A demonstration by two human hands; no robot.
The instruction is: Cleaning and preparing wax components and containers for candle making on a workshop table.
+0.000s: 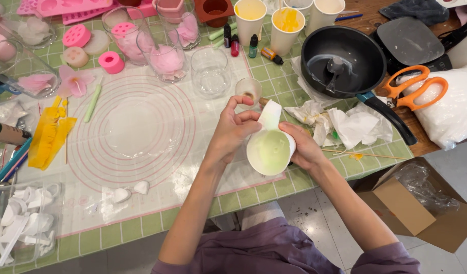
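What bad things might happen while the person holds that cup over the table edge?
1. The paper cup, tipped on its side between the left hand and right hand, sits over the table edge; anything left inside could drip onto the person's lap.
2. The small clear glass stands just behind the left hand and might get knocked over.
3. The black pan has its handle pointing towards the right arm, so it could be bumped.

Open brown cardboard box point(426, 208) on floor at lower right, flaps spread, clear plastic wrap inside. White plastic bag point(454, 109) of pale stuff at right table edge, under orange scissors. Small dropper bottles point(243, 45) near paper cups at top centre: black, red, green, amber, each with small label, print too small to tell
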